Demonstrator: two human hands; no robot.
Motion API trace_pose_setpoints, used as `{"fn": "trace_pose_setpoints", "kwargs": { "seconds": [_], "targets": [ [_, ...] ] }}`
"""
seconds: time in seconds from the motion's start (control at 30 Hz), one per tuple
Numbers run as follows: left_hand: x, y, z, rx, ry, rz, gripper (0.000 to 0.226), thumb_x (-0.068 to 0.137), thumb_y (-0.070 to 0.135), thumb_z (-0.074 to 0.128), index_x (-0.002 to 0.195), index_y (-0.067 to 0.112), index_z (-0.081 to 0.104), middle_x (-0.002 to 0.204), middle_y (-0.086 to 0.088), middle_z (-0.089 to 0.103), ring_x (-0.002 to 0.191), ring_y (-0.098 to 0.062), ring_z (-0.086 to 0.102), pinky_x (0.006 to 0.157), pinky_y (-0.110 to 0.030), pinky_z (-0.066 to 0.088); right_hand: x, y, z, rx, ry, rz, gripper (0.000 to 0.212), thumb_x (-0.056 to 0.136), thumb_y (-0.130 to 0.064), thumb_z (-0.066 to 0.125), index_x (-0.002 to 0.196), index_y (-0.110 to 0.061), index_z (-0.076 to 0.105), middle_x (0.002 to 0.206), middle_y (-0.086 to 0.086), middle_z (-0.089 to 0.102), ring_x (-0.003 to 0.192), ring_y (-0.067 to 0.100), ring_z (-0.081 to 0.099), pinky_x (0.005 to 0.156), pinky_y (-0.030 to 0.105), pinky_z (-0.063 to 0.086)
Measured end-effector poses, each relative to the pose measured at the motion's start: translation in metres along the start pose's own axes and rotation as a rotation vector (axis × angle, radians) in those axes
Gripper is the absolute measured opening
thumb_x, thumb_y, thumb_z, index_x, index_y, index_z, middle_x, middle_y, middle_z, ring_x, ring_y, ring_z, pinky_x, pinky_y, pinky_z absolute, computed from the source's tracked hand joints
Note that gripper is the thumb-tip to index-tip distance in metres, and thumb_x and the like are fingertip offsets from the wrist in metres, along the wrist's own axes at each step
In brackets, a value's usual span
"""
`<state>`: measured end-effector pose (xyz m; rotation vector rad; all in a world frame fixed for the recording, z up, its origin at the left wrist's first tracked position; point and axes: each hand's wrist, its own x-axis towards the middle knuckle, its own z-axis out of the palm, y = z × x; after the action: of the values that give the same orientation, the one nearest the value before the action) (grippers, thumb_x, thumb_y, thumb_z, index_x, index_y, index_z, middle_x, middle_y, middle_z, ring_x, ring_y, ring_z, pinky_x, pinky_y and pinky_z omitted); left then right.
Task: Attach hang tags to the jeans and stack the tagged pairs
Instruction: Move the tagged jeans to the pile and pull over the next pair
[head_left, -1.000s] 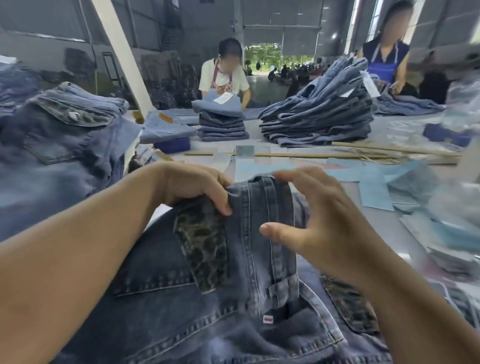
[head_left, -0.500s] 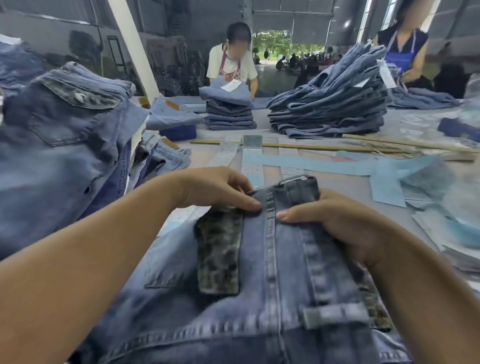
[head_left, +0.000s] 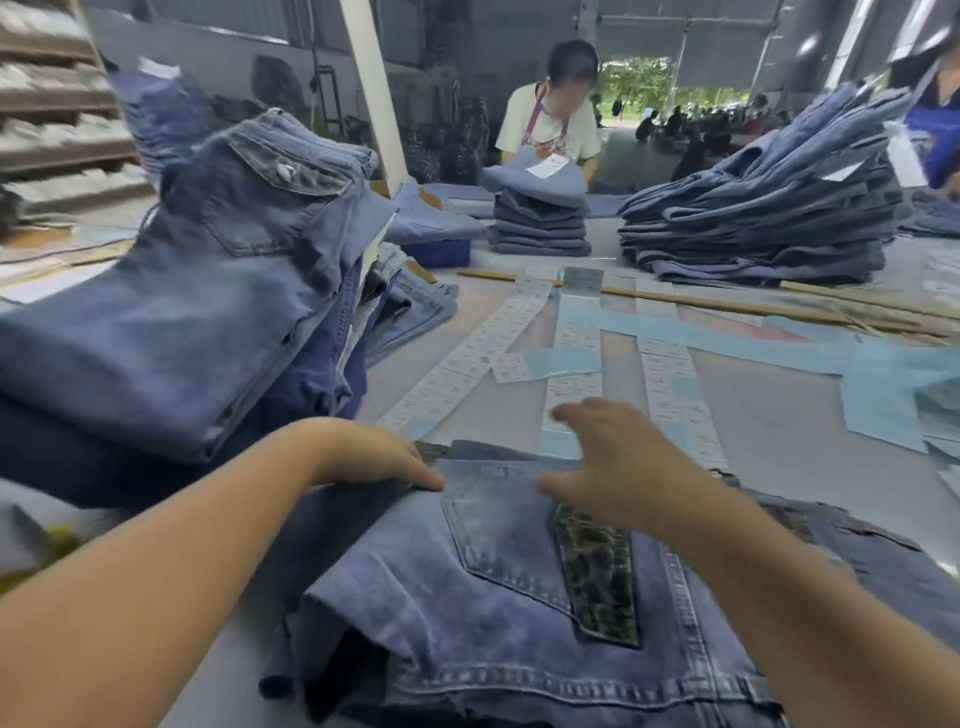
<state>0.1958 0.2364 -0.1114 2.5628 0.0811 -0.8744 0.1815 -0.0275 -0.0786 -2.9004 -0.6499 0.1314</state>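
Left hand (head_left: 374, 457) is laid palm-down on the folded jeans (head_left: 509, 587), fingers straight and pressed on the denim at its far-left edge; nothing is pinched. Right hand (head_left: 618, 467) is seen just right of it, fingers spread and blurred, thumb out toward the left hand; contact with the fabric cannot be told. Between and just below the two hands a back pocket (head_left: 498, 525) is seen, with a dark patterned patch (head_left: 597, 577) under the right wrist.

Just beyond the right fingertips, strips of printed hang tags (head_left: 571, 364) are laid out on the table (head_left: 769, 415), flanked by pale blue paper sheets (head_left: 878, 395). Left of the left hand, a tall jeans stack (head_left: 197, 291) is piled. Farther out past the tags, a wooden stick (head_left: 675, 299) is laid across the table. Beyond it, a small folded stack (head_left: 540, 218) and a large slumped stack (head_left: 769, 208) are seen, with a person in an apron (head_left: 550, 119) behind the small one.
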Motion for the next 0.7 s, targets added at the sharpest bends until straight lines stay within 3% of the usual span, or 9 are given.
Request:
{"fn": "trace_pose_setpoints", "kwargs": {
  "seconds": [0.07, 0.17, 0.23, 0.33, 0.4, 0.47, 0.53, 0.6, 0.7],
  "targets": [
    [-0.009, -0.013, -0.004, -0.231, -0.054, 0.016, 0.046, 0.062, 0.05, 0.076, 0.1, 0.025, 0.075, 0.105, 0.002, 0.075, 0.099, -0.017, 0.071, 0.088, -0.031, 0.054, 0.014, -0.026, 0.006, 0.088, -0.134, -0.097, 0.068, 0.089, -0.056, 0.058, 0.143, -0.018, 0.043, 0.143, 0.006, 0.049, 0.128, 0.027, 0.047, 0.106, 0.041, 0.038],
    [-0.022, -0.024, -0.012, -0.312, -0.044, 0.083, 0.042, 0.061, 0.014, 0.066, 0.101, 0.005, 0.074, 0.1, -0.014, 0.075, 0.093, -0.028, 0.07, 0.083, -0.034, 0.055, 0.034, -0.05, 0.02, 0.085, -0.256, -0.181, 0.054, 0.088, -0.059, 0.057, 0.125, -0.019, 0.055, 0.127, 0.005, 0.06, 0.11, 0.025, 0.055, 0.092, 0.039, 0.043],
    [-0.032, -0.022, -0.021, -0.286, 0.023, 0.144, 0.044, 0.054, 0.006, 0.057, 0.094, -0.006, 0.07, 0.085, -0.016, 0.069, 0.077, -0.025, 0.064, 0.072, -0.03, 0.051, 0.043, -0.059, 0.024, 0.15, -0.3, -0.208, 0.053, 0.085, -0.059, 0.062, 0.119, -0.02, 0.055, 0.119, 0.001, 0.061, 0.104, 0.022, 0.055, 0.088, 0.037, 0.045],
    [-0.054, -0.007, -0.044, -0.29, 0.14, 0.275, 0.024, 0.049, 0.002, 0.051, 0.068, 0.002, 0.066, 0.062, -0.008, 0.058, 0.057, -0.014, 0.053, 0.056, -0.021, 0.043, 0.052, -0.071, 0.021, 0.286, -0.261, -0.287, 0.042, 0.081, -0.056, 0.07, 0.1, -0.022, 0.052, 0.1, -0.005, 0.058, 0.093, 0.019, 0.055, 0.075, 0.035, 0.042],
    [-0.065, -0.001, -0.062, -0.427, 0.198, 0.39, 0.024, 0.05, -0.001, 0.046, 0.069, -0.003, 0.061, 0.055, -0.006, 0.055, 0.047, -0.01, 0.051, 0.048, -0.016, 0.041, 0.057, -0.074, 0.008, 0.513, -0.221, -0.336, 0.028, 0.081, -0.049, 0.074, 0.088, -0.025, 0.061, 0.088, -0.008, 0.066, 0.085, 0.013, 0.062, 0.072, 0.033, 0.046],
    [-0.069, 0.006, -0.072, -0.602, 0.204, 0.486, 0.026, 0.055, -0.005, 0.042, 0.073, -0.007, 0.06, 0.058, -0.008, 0.056, 0.049, -0.01, 0.054, 0.05, -0.018, 0.044, 0.058, -0.073, -0.01, 0.679, -0.272, -0.375, 0.017, 0.076, -0.043, 0.079, 0.08, -0.029, 0.069, 0.081, -0.011, 0.072, 0.08, 0.006, 0.067, 0.072, 0.026, 0.051],
    [-0.067, 0.015, -0.072, -0.641, 0.16, 0.526, 0.03, 0.061, -0.008, 0.041, 0.065, 0.006, 0.067, 0.075, -0.012, 0.059, 0.061, -0.013, 0.057, 0.059, -0.022, 0.048, 0.061, -0.069, -0.019, 0.711, -0.319, -0.381, 0.025, 0.073, -0.036, 0.081, 0.091, -0.022, 0.073, 0.092, -0.005, 0.076, 0.091, 0.014, 0.071, 0.086, 0.035, 0.055],
    [-0.059, 0.019, -0.069, -0.557, 0.172, 0.501, 0.038, 0.073, -0.011, 0.047, 0.064, 0.017, 0.071, 0.088, -0.013, 0.061, 0.068, -0.011, 0.059, 0.063, -0.022, 0.049, 0.064, -0.068, -0.015, 0.69, -0.233, -0.382, 0.024, 0.075, -0.026, 0.083, 0.093, -0.013, 0.073, 0.093, 0.006, 0.075, 0.092, 0.022, 0.071, 0.087, 0.046, 0.055],
    [-0.048, 0.012, -0.06, -0.434, 0.305, 0.363, 0.009, 0.092, 0.01, 0.063, 0.093, 0.014, 0.071, 0.089, -0.004, 0.071, 0.074, -0.01, 0.063, 0.071, -0.03, 0.056, 0.064, -0.069, 0.002, 0.749, -0.039, -0.389, 0.017, 0.078, -0.015, 0.081, 0.091, -0.008, 0.073, 0.094, 0.013, 0.071, 0.087, 0.02, 0.066, 0.081, 0.046, 0.052]
  ]
}}
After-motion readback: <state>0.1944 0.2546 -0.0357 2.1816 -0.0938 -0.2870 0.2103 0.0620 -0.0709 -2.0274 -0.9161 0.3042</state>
